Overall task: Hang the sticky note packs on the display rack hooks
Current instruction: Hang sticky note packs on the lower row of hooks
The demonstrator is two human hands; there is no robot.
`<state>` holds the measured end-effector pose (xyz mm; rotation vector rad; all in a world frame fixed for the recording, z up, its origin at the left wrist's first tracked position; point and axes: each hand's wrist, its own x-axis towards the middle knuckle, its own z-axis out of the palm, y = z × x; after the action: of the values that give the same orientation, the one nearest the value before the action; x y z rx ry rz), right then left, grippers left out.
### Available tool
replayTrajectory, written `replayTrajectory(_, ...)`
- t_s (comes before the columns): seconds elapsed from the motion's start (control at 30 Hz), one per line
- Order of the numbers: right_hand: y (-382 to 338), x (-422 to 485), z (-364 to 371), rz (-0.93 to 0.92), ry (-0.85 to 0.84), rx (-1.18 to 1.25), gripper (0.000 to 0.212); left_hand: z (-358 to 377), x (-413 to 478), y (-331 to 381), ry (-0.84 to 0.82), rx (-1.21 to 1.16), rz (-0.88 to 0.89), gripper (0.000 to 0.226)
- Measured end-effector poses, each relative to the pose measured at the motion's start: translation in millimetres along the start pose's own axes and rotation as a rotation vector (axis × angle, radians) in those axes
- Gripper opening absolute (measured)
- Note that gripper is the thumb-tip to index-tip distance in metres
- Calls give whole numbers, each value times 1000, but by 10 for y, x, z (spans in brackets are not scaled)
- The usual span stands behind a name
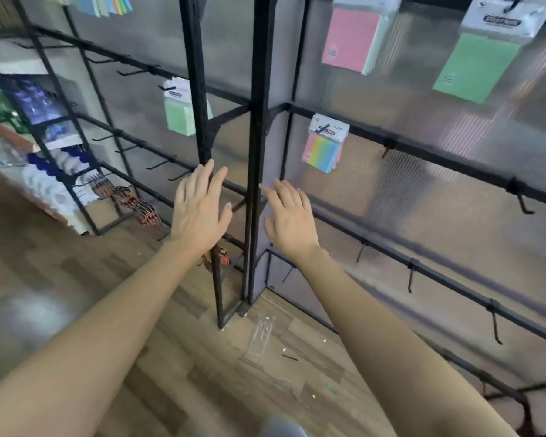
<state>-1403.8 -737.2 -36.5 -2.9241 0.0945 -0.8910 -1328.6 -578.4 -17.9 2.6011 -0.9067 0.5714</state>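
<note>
Both hands are empty: the left hand and right hand are spread flat, fingers straight, near the rack's corner post. A rainbow pack already hangs just right of it. This looks like a pause between packs — next, fetch another for a bare hook.

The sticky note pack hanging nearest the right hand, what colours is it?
Pastel stripes of pink, yellow, green and blue on the pack, in the head view.

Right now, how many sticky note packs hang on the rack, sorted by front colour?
Green-fronted packs: 2
Pink-fronted pack: 1
Multicolour packs: 2, the second cut off by the top edge
Total: 5
</note>
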Motion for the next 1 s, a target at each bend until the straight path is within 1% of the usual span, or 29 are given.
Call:
replayTrajectory(0.1,-364,311,297,-69,-42,98,48,-50,6,-507,14,12,-82,57)
replayTrajectory(0.2,-697,662,573,-159,-48,169,49,-83,73,-970,26,21,-161,57)
replayTrajectory(0.33,-1137,1233,932,-242,1,199,52,-91,253,-1579,50,43,-217,58)
replayTrajectory(0.47,-1459,1887,1339,-263,-30,181,51,-108,625,-2266,71,66,-258,57)
replayTrajectory(0.53,-1578,2245,1525,-251,-13,180,52,-143,880,-2586,81,74,-255,57)
replayTrajectory(0.67,-1786,2946,1815,-263,72,226,50,-228,1404,-3125,121,85,-253,56)
replayTrajectory(0.9,-2130,3969,2088,-288,136,211,49,-237,2110,-3970,184,67,-249,58)
replayTrajectory(1.0,-2226,4390,2195,-252,189,199,47,-215,2449,-4349,196,59,-222,58)
